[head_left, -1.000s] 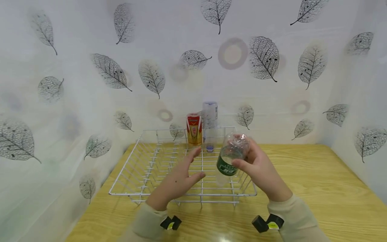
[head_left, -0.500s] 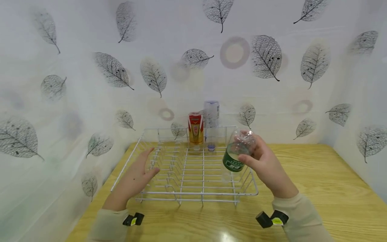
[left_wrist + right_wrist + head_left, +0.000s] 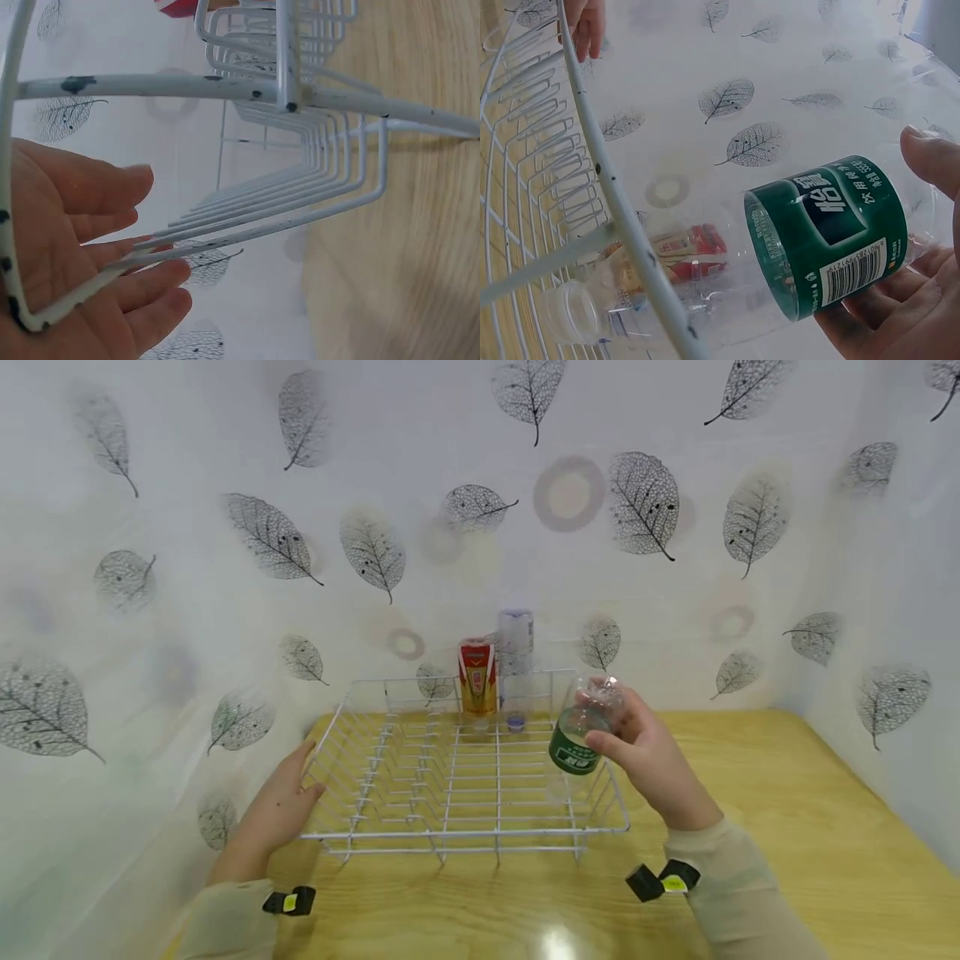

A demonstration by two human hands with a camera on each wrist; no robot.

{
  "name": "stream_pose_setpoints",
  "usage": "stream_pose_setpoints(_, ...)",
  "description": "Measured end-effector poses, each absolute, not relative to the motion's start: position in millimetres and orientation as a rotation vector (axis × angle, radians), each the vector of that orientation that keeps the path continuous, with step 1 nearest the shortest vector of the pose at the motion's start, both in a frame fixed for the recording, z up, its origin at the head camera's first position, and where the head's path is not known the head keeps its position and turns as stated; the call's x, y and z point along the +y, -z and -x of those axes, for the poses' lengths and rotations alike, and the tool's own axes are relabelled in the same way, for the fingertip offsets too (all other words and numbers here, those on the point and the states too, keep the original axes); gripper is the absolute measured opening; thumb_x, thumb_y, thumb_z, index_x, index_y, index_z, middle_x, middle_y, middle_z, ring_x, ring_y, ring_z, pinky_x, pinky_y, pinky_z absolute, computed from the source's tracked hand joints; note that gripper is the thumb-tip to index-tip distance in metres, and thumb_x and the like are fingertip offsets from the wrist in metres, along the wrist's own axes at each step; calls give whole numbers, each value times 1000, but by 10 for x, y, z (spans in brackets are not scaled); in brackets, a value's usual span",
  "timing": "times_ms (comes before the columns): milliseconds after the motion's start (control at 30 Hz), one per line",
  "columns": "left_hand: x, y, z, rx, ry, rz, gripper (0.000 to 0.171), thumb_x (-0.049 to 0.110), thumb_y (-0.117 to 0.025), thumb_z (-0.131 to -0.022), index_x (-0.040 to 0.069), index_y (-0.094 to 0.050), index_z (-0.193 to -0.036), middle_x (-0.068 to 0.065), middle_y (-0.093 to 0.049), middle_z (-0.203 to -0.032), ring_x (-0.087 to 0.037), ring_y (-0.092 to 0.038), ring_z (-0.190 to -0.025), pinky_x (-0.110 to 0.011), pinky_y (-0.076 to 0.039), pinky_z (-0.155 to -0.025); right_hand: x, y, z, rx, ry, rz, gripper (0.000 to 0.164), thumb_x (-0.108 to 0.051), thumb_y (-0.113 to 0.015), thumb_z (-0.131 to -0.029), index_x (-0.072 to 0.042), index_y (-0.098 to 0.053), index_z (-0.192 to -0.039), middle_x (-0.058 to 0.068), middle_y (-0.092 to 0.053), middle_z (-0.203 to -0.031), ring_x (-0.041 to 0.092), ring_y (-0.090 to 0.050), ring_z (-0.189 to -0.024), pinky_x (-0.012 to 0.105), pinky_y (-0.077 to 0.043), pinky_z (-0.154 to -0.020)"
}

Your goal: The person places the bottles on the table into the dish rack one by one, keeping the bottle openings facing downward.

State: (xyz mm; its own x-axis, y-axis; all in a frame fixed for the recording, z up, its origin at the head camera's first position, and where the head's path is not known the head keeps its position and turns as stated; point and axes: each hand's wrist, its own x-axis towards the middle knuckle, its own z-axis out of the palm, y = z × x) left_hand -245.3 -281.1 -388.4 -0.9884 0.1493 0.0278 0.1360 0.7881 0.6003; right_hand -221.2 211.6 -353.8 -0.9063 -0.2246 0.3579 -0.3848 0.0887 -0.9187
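Note:
My right hand grips a clear plastic bottle with a green label, its base up and its neck pointing down over the right part of a white wire rack. In the right wrist view, the bottle's uncapped mouth shows beyond the rack's rim bar. At the rack's left side is my left hand. Its slightly bent fingers lie right by the rack's side wires in the left wrist view, thumb apart from them.
A red-and-gold drink container stands at the rack's back. Right beside it, a tall clear bottle is upside down, its blue cap low. The rack sits on a wooden table before a leaf-patterned curtain.
My left hand has moved left, from over the middle of the rack to its left side. My right hand keeps its grip on the upside-down bottle, almost in place.

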Motion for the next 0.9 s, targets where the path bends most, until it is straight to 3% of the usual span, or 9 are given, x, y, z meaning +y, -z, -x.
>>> stream_pose_setpoints(100, -2873, 3917, 2444, 2868, -1096, -208, 71, 10, -43, -106, -4, 1, -160, -35, -10, -161, -54, -13, -145, -70, -17, -113, 2116, 3547, 2255, -2204, -1968, -623, 66, -11, -62, -102, -21, -30, -159, 13, -46, -152, 25, -50, -133, 24, -49, -99)
stream_pose_setpoints(267, -2919, 3967, 2438, 2742, -1312, -191, 66, -2, -33, -101, -9, 0, -158, -36, -23, -156, -52, -18, -145, -66, -15, -116, 2143, 3529, 2311, -2203, -1973, -635, 64, -13, -61, -103, -18, -30, -158, 11, -47, -151, 23, -52, -130, 24, -49, -98)
stream_pose_setpoints(467, -2915, 4030, 2481, 2681, -1480, -278, 60, -5, -31, -103, -9, -6, -158, -32, -38, -148, -46, -36, -137, -60, -29, -113, 2194, 3350, 2423, -2279, -1848, -626, 68, -20, -61, -104, -16, -24, -160, 13, -44, -153, 25, -47, -136, 22, -48, -99)
stream_pose_setpoints(600, -2909, 4052, 2492, 2676, -1499, -260, 58, 2, -34, -108, -8, -8, -159, -31, -41, -146, -44, -40, -134, -59, -29, -112, 2201, 3230, 2559, -2366, -1751, -558, 67, -28, -63, -103, -17, -28, -158, 8, -43, -154, 28, -44, -139, 37, -45, -106)
stream_pose_setpoints(733, -2929, 4053, 2462, 2655, -1504, -208, 58, 4, -32, -109, -5, -6, -160, -31, -39, -150, -45, -36, -139, -61, -27, -114, 2167, 3141, 2792, -2416, -1700, -486, 66, -39, -66, -99, -11, -37, -151, 6, -45, -151, 29, -44, -139, 55, -37, -111)
stream_pose_setpoints(900, -2933, 4045, 2438, 2664, -1506, -201, 58, 3, -32, -109, -6, -5, -160, -32, -38, -150, -45, -35, -140, -60, -27, -114, 2142, 3070, 3139, -2474, -1661, -413, 83, -48, -68, -96, -14, -26, -159, 10, -43, -154, 31, -38, -143, 60, -31, -114)
